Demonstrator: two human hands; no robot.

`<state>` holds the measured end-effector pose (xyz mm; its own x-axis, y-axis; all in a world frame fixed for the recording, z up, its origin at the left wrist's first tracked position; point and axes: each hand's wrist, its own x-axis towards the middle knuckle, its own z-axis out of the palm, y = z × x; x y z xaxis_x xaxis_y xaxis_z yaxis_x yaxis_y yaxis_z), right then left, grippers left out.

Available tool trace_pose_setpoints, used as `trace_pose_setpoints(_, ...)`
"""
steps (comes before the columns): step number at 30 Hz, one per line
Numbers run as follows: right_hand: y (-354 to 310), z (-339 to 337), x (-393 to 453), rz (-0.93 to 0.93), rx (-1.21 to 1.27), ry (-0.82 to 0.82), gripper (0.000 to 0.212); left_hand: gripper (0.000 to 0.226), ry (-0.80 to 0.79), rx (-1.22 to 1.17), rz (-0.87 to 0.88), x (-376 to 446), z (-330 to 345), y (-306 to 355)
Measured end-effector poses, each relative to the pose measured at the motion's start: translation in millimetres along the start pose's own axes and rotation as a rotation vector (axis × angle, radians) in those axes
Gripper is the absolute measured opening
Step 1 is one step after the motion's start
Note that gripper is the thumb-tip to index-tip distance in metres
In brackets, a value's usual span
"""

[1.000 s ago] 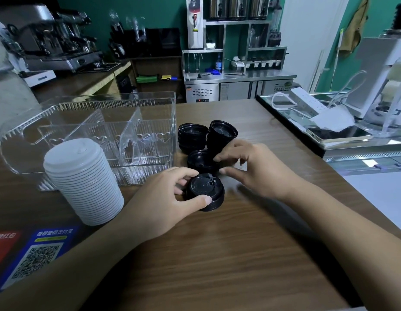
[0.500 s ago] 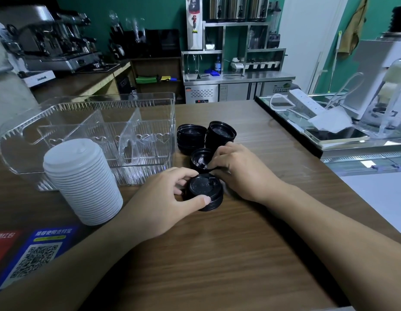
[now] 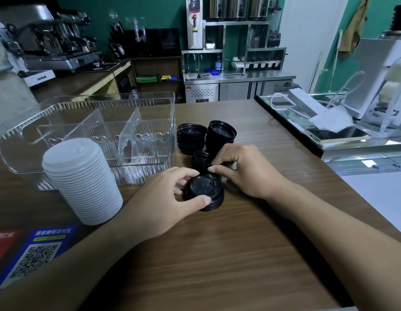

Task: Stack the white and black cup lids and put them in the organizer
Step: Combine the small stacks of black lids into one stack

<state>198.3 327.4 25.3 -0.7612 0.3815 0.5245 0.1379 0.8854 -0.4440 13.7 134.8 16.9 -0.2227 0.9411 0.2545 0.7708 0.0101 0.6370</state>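
Fingers of the left hand [image 3: 163,198] grip a short stack of black lids [image 3: 205,191] on the surface [image 3: 217,254]. Right hand [image 3: 244,169] fingers pinch a tilted black lid [image 3: 200,159] just behind.

Head camera looks down, close over table [image 3: 239,254].

Surface [image 3: 217,254]: brown wood grain
Near left: QR-code sticker [image 3: 35,254]
Far left: espresso machine [image 3: 53,41]
Far centre: steel fridge counter [image 3: 237,84]
Right: white power strip [image 3: 307,102], phone [image 3: 336,134]
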Motion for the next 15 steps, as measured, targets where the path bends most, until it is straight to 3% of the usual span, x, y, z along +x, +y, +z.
trace_pose_setpoints(9,-11,-7,-2,-0.005,0.111,0.106,0.007,0.073,0.003,0.000,-0.018,-1,-1,2)
trace_pose_setpoints(15,-22,-21,-6,0.166,0.475,0.133,0.009,0.080,0.057,-0.067,-0.007,-4,-3,9)
